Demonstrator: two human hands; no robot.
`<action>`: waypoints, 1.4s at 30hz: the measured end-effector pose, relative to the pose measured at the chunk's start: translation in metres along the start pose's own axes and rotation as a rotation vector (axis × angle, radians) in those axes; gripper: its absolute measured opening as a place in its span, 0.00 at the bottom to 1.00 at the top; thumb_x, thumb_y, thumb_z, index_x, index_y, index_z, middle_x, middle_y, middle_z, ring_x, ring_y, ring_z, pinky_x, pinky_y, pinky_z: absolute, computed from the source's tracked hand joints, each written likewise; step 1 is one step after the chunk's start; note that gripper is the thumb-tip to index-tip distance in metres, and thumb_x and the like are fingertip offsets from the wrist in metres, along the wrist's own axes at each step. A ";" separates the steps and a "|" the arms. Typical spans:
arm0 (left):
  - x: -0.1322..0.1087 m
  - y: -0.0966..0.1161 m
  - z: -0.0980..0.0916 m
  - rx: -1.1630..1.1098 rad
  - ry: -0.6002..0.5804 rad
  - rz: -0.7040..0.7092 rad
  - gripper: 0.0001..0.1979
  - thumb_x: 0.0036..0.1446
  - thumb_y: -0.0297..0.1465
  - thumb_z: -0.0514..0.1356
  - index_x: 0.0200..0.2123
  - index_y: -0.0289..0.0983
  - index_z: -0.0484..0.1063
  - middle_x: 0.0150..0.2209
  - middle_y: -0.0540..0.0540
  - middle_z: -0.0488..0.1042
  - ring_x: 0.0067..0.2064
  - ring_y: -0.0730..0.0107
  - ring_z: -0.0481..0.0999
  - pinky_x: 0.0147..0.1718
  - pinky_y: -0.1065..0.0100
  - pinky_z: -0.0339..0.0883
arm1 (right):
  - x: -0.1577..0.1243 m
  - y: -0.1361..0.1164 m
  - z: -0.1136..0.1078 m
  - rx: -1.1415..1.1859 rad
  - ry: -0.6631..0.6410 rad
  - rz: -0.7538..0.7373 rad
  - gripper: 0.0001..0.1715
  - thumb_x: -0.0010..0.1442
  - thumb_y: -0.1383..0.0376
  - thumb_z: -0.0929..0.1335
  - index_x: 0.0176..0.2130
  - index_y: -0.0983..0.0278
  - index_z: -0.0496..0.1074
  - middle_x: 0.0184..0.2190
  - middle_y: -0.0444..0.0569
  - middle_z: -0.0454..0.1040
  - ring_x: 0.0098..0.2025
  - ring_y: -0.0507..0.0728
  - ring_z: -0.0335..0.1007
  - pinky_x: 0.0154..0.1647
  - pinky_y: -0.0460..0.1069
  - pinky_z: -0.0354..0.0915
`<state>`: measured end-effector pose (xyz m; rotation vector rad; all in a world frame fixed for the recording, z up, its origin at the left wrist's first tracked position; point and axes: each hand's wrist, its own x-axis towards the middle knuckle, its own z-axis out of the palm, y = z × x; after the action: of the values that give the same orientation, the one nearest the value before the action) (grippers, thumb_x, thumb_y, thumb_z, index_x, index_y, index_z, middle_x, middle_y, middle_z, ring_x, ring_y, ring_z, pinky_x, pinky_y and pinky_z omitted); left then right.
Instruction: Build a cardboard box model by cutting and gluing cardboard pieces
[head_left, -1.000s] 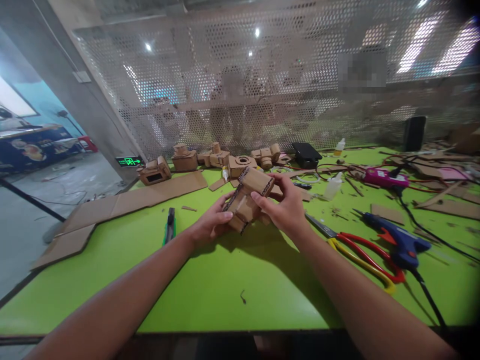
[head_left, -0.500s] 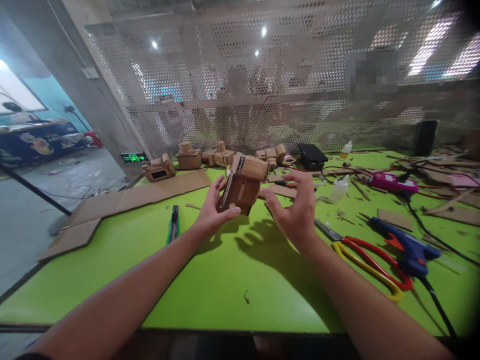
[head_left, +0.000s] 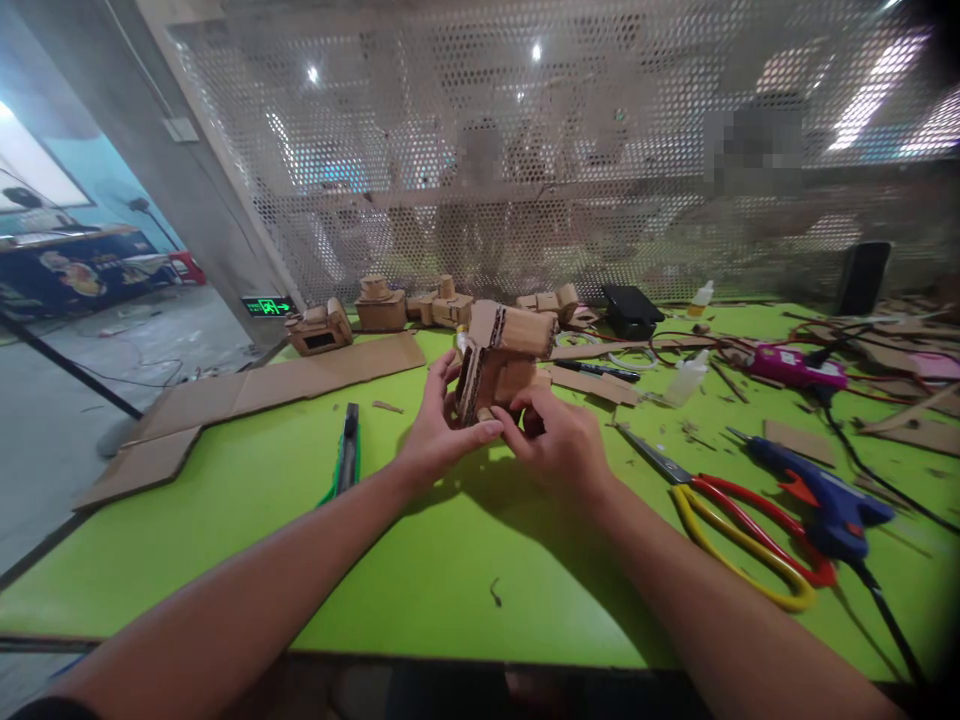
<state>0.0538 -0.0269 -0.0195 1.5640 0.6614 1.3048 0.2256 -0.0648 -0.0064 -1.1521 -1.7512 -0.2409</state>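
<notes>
A small cardboard model [head_left: 504, 360], boxy and built from glued layers with corrugated edges showing, is held above the green table [head_left: 360, 570]. My left hand [head_left: 442, 425] is closed round its left side, the thumb along the lower edge. At the lower right of the model, my right hand [head_left: 559, 435] has its fingers curled in against it, thumb and fingertips touching the underside. The tips of the right fingers are partly hidden. Left of my hands lies a green utility knife [head_left: 347, 455]. Scissors [head_left: 720, 510] with red and yellow handles lie beside my right forearm.
A blue glue gun [head_left: 821, 490] with a cable lies at the right. Several cardboard models, among them a box with an opening [head_left: 319, 330], line the back by a perforated metal screen [head_left: 450, 180]. Cardboard strips [head_left: 247, 400], a white bottle [head_left: 686, 380] and a black marker [head_left: 596, 370] lie around.
My right hand has moved left and closed from a spread pose onto the model's lower right. The model sits slightly further right in view, still in my left hand.
</notes>
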 end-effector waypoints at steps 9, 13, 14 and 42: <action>-0.002 0.005 0.002 -0.049 -0.004 -0.011 0.54 0.42 0.35 0.76 0.67 0.53 0.47 0.68 0.41 0.51 0.65 0.49 0.64 0.59 0.53 0.67 | -0.003 -0.001 0.002 -0.023 0.021 0.010 0.16 0.64 0.54 0.68 0.30 0.63 0.69 0.20 0.42 0.72 0.20 0.50 0.64 0.25 0.45 0.57; -0.002 0.005 0.004 -0.081 0.043 -0.034 0.55 0.41 0.34 0.76 0.66 0.53 0.47 0.67 0.40 0.52 0.64 0.49 0.65 0.59 0.52 0.66 | -0.001 -0.003 0.000 0.005 -0.016 0.006 0.13 0.63 0.57 0.68 0.33 0.63 0.69 0.20 0.41 0.71 0.20 0.49 0.62 0.24 0.45 0.56; -0.002 0.005 0.004 -0.091 0.049 -0.045 0.55 0.41 0.34 0.76 0.66 0.53 0.47 0.67 0.40 0.52 0.63 0.49 0.66 0.58 0.52 0.67 | -0.001 -0.003 0.000 0.014 -0.028 0.004 0.11 0.63 0.57 0.68 0.34 0.63 0.68 0.20 0.41 0.71 0.20 0.49 0.62 0.24 0.45 0.55; -0.002 0.005 0.003 -0.025 0.001 -0.043 0.54 0.43 0.40 0.75 0.67 0.49 0.46 0.67 0.37 0.53 0.65 0.48 0.63 0.58 0.53 0.67 | -0.002 0.002 -0.002 -0.069 0.003 -0.192 0.06 0.65 0.63 0.67 0.36 0.63 0.71 0.27 0.45 0.78 0.25 0.50 0.71 0.26 0.45 0.58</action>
<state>0.0551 -0.0314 -0.0159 1.5212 0.6732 1.2781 0.2282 -0.0659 -0.0074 -1.0316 -1.8643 -0.4209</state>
